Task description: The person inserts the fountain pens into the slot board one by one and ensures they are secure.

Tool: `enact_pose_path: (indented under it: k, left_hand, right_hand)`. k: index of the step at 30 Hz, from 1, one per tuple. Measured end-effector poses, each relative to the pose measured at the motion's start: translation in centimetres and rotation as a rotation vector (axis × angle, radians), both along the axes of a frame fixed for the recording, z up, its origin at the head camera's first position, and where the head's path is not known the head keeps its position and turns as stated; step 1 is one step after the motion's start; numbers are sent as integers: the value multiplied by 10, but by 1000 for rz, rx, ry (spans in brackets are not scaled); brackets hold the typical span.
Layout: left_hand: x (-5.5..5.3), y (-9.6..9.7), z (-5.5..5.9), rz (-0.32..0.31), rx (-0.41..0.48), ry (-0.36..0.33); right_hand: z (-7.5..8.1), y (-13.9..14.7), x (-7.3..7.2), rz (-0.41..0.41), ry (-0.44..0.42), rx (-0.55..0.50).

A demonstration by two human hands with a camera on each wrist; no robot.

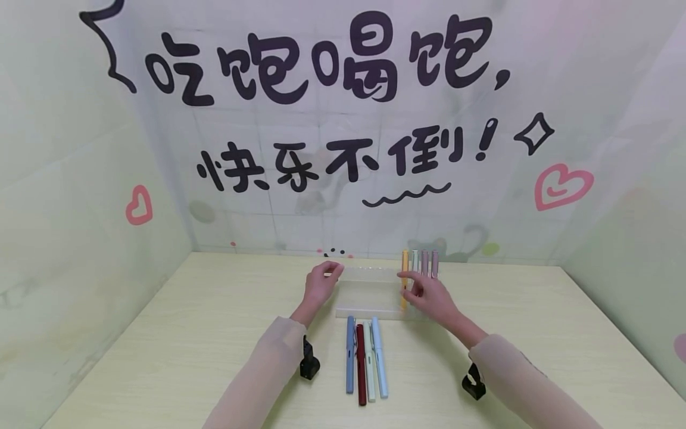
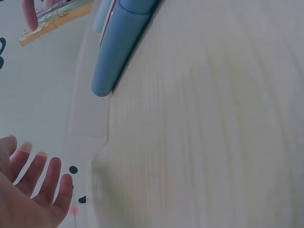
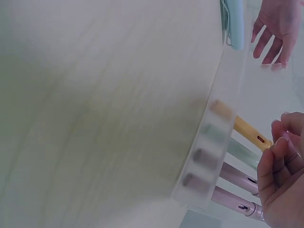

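A clear, see-through pen rack lies on the table between both hands. At its left end is my left hand, fingers loosely extended, fingertips by the back left corner; whether they touch it I cannot tell. My right hand pinches a yellow pen between thumb and fingers; the pen lies across the rack. To its right, a pale green pen and two mauve pens, one nearer and one at the end, lie in the rack, partly hidden by the right hand in the head view.
In front of the rack lie a blue pen, a dark red pen, a pale green pen and a light blue pen, side by side. A printed cloth wall stands behind the pale wooden table.
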State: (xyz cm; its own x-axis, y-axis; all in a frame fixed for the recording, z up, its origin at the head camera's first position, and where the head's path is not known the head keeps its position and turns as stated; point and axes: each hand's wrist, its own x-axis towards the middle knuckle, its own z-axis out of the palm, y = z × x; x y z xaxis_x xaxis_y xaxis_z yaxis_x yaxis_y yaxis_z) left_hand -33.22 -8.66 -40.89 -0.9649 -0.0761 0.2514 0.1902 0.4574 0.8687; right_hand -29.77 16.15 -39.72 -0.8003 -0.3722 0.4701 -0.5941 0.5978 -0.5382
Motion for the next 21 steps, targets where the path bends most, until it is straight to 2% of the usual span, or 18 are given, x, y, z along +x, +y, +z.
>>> enact_pose_path:
  k: [10, 21]
  left_hand:
    - [1, 0, 2, 2, -7, -14]
    - [1, 0, 1, 4, -6, -8]
  right_hand:
    - [-6, -2, 8, 46, -10, 0]
    - [-13, -7, 18, 94, -58, 18]
